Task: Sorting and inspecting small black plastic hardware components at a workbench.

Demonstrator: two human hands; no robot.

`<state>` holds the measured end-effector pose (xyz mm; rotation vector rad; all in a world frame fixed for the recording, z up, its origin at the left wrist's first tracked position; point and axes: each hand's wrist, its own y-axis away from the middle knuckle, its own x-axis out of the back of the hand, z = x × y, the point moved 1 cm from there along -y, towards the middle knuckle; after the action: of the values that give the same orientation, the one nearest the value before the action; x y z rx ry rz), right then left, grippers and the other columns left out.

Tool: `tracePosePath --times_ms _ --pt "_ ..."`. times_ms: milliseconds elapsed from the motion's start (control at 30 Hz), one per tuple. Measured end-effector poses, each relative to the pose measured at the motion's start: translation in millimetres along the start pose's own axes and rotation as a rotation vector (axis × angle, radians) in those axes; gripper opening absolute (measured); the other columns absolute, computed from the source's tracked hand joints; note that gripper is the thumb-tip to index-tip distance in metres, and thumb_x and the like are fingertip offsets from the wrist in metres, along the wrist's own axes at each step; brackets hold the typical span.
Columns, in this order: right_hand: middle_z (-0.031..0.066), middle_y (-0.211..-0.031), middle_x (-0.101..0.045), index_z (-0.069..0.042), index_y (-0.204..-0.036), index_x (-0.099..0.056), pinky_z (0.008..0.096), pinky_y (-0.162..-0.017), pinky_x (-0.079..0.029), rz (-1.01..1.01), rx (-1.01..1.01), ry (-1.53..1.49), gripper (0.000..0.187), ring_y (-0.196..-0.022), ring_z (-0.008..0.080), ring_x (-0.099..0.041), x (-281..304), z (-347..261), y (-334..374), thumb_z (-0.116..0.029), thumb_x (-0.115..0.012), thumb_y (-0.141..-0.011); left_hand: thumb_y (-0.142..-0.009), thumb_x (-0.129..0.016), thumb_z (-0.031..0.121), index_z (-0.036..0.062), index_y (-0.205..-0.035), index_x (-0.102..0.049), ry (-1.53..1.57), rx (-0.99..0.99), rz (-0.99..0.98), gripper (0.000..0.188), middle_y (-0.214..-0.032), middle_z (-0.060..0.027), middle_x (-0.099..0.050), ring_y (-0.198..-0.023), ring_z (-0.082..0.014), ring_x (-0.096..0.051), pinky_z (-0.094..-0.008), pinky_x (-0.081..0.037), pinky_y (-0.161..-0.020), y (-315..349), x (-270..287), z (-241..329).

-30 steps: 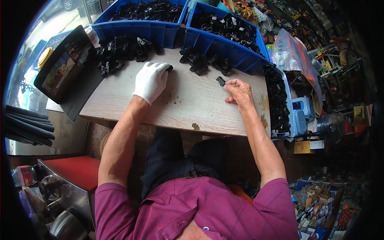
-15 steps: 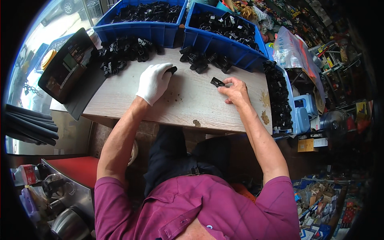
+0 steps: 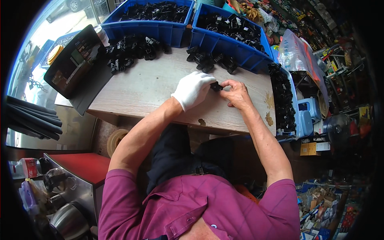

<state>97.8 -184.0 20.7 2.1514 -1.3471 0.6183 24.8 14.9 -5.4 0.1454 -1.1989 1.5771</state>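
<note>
A small black piece, partly hidden, is held between gloved left fingers and bare right fingers.

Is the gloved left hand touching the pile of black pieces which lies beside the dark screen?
Apart: the head view shows bare tabletop between the gloved left hand and the pile of black pieces.

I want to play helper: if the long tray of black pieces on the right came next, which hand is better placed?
Probably the right hand: it's nearer that tray than the gloved left hand. Both are at a small black piece, though.
</note>
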Motion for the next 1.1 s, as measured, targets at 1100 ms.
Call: tracePosePath --times_ms 1100 --pt "-0.0065 -0.054 -0.045 -0.007 -0.109 -0.073 0.0246 -0.038 -0.038 -0.004 0.041 -0.039 0.024 -0.043 0.0051 -0.040 -2 0 -1 -0.016 -0.071 -0.086 -0.087 -0.063 0.007 0.0110 -0.109 -0.074 -0.005 -0.107 -0.031 0.025 -0.101 -0.0097 -0.071 -0.091 -0.0340 -0.069 -0.0410 -0.057 -0.079 -15 -14 -4"
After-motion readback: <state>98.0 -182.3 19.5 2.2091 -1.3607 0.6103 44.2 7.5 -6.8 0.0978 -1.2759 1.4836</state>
